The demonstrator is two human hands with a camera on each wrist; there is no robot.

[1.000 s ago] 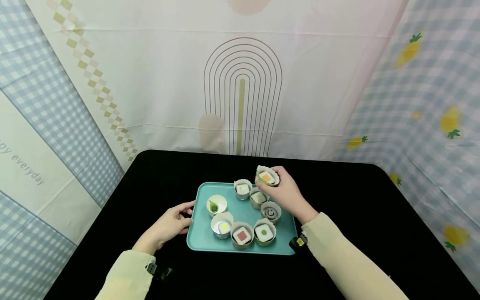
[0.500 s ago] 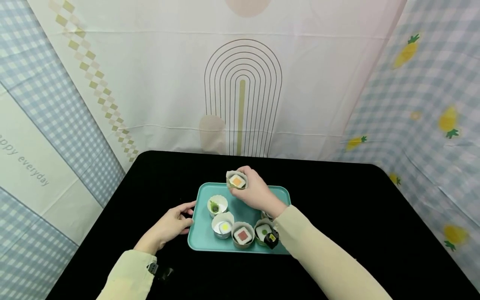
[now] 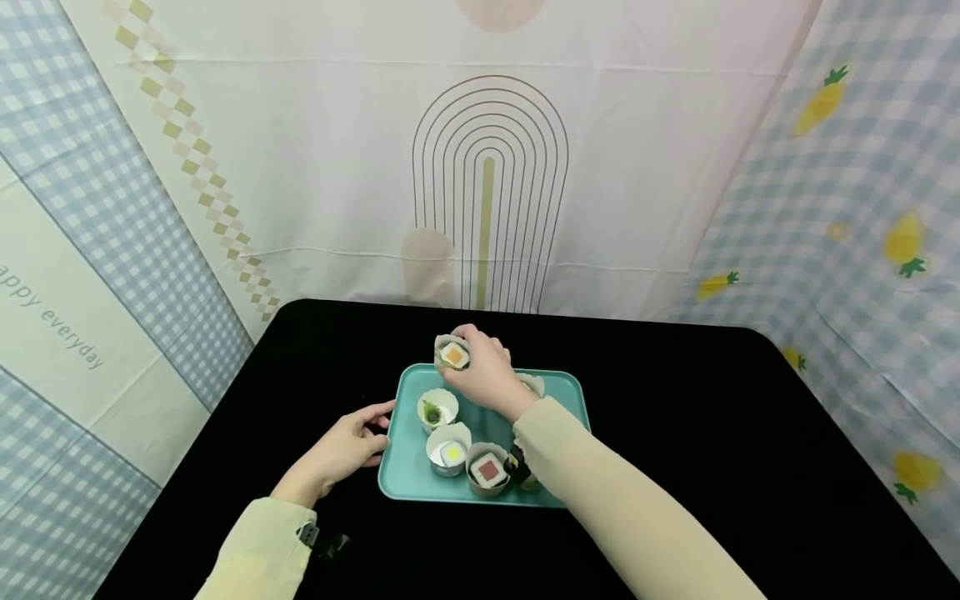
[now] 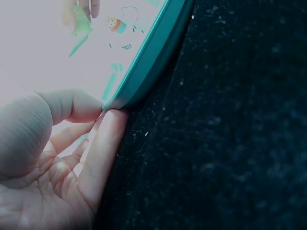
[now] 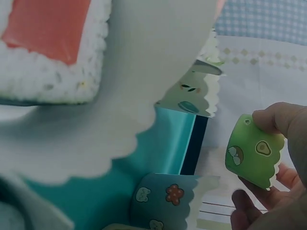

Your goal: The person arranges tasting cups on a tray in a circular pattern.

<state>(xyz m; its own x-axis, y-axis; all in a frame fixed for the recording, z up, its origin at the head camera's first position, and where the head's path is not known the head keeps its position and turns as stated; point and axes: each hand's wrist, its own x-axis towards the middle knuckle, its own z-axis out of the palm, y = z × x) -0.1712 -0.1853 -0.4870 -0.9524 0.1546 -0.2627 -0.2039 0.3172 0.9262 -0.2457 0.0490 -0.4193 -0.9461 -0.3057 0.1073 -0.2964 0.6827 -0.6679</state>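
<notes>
My right hand (image 3: 483,379) grips a green paper baking cup (image 5: 252,151) printed with an avocado, thumb on one side and fingers on the other. Inside the cup sits a white sushi roll piece (image 3: 455,357) with an orange square centre. The hand is raised over the back edge of a teal tray (image 3: 405,482). At the tray's left rim my left hand (image 3: 337,454) pinches the edge between thumb and fingers. Nearest below the held cup stands a paper cup (image 3: 437,410) with a leafy green bit inside.
Along the tray's front are a cup with a yellow-centred piece (image 3: 449,452) and one with a red-centred sushi roll (image 3: 488,472). Another cup (image 3: 533,383) shows behind the right hand; the right sleeve (image 3: 600,475) hides others. A black table (image 3: 675,400) surrounds the tray.
My right hand has carried the green cup leftward, from the tray's back right to its back left. The left hand keeps its place at the tray's rim.
</notes>
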